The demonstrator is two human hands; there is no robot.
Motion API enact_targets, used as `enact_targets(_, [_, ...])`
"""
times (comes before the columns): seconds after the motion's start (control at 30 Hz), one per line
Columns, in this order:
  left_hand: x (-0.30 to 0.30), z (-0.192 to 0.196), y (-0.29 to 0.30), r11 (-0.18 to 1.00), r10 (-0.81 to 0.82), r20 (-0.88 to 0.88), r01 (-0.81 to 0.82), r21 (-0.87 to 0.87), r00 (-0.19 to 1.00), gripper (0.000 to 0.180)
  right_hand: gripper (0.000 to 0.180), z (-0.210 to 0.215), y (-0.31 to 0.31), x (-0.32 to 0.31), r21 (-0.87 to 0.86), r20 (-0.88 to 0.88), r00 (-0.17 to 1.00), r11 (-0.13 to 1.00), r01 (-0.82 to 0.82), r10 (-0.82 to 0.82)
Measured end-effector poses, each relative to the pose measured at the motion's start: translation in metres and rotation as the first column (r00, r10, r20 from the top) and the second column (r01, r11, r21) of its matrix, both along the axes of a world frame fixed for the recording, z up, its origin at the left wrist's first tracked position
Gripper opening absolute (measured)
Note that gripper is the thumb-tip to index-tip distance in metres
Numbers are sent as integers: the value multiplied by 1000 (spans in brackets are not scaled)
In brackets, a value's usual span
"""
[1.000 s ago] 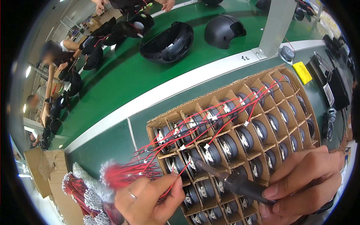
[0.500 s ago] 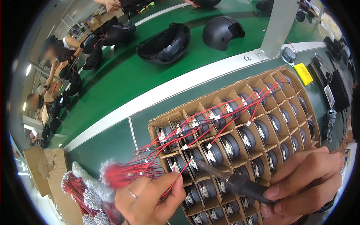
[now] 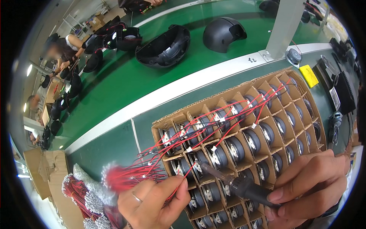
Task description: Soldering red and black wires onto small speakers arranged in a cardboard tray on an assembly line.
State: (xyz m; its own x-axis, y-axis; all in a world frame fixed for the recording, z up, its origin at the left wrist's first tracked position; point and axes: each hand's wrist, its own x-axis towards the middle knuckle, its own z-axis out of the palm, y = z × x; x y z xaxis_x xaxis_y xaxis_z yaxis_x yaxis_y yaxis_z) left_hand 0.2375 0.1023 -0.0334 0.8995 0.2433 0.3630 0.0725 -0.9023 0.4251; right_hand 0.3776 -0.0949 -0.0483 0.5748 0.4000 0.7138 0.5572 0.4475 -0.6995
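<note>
Between thumb and forefinger, my left hand (image 3: 154, 202) pinches a thin red wire (image 3: 189, 170). Its far end reaches the terminal of a small round speaker (image 3: 198, 172) in a divided cardboard box (image 3: 206, 101). My right hand (image 3: 310, 187) grips the dark handle of a soldering iron (image 3: 249, 189), whose tip is at that same terminal, by the wire's end. Many similar speakers stand on edge in the box's compartments. Across the far rows lie red and black wires (image 3: 228, 114) with small white connectors.
Bundles of red wires (image 3: 78, 194) with white ends lie at the lower left, beside a cardboard flap (image 3: 57, 171). Beyond the white rail, black helmet-like shells (image 3: 223, 34) rest on a green conveyor (image 3: 118, 91). A metal post (image 3: 284, 28), yellow sponge (image 3: 309, 76) and loose speaker (image 3: 293, 56) are at the right. People work at far left.
The black shells on the conveyor have shifted slightly left, and one at the far left now shows its open inside. My hands, the wire and the soldering iron have hardly moved.
</note>
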Motion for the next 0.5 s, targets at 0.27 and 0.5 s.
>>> enact_targets(0.27, [0,-14,9,996,-42,102,34,78,994,23,17,-1,2,-5,52,-58,998,999,12,-9])
enact_targets(0.5, [1,-1,0,1000,3,14,-3,12,1000,19,16,-2,-1,-2,41,-45,998,998,-42,44])
